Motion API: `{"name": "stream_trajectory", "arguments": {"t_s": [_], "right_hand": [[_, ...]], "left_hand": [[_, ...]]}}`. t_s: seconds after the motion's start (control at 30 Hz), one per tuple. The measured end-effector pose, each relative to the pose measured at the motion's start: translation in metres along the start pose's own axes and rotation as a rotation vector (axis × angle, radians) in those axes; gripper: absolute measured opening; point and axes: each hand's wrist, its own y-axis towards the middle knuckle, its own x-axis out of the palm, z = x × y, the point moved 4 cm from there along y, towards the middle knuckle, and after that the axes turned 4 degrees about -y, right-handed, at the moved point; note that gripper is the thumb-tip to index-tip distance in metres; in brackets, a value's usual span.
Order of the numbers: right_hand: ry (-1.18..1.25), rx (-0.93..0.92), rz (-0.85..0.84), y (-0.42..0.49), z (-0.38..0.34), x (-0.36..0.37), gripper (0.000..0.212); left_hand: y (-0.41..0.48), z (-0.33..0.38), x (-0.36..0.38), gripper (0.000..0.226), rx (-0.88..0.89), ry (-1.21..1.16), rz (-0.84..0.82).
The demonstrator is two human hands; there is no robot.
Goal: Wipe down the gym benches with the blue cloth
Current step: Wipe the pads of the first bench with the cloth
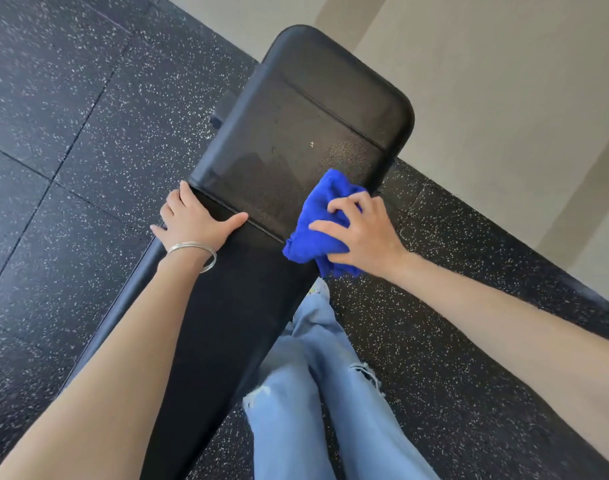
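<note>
A black padded gym bench (282, 133) runs from the lower left up to the wall. Its far pad looks dusty and smudged, with a pale fleck near the middle. My right hand (361, 230) grips a bunched blue cloth (316, 220) and holds it against the bench's right edge, by the seam between the two pads. My left hand (192, 216) rests flat on the bench's left edge at that same seam, fingers spread, thumb lying along the pad. Thin silver bangles circle my left wrist.
Black rubber floor tiles (71, 116) flecked with white surround the bench. A beige wall (503, 98) stands just past the bench's far end and to the right. My legs in light blue ripped jeans (316, 393) stand close against the bench's right side.
</note>
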Motion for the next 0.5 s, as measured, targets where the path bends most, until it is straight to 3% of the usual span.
{"name": "stream_trajectory", "arguments": {"t_s": [0.07, 0.27, 0.4, 0.5], "right_hand": [[0.013, 0.071, 0.01, 0.01, 0.03, -0.007, 0.042], [-0.012, 0.655, 0.094, 0.06, 0.106, -0.031, 0.041], [0.093, 1.048, 0.148, 0.1, 0.105, -0.032, 0.04], [0.001, 0.892, 0.125, 0.107, 0.062, -0.029, 0.041]], "left_hand": [[0.001, 0.001, -0.002, 0.117, 0.007, 0.003, 0.013], [0.001, 0.001, -0.001, 0.116, 0.007, -0.009, 0.023], [0.001, 0.001, -0.001, 0.116, 0.047, -0.019, 0.024], [0.002, -0.002, -0.003, 0.113, 0.096, -0.033, 0.007]]}}
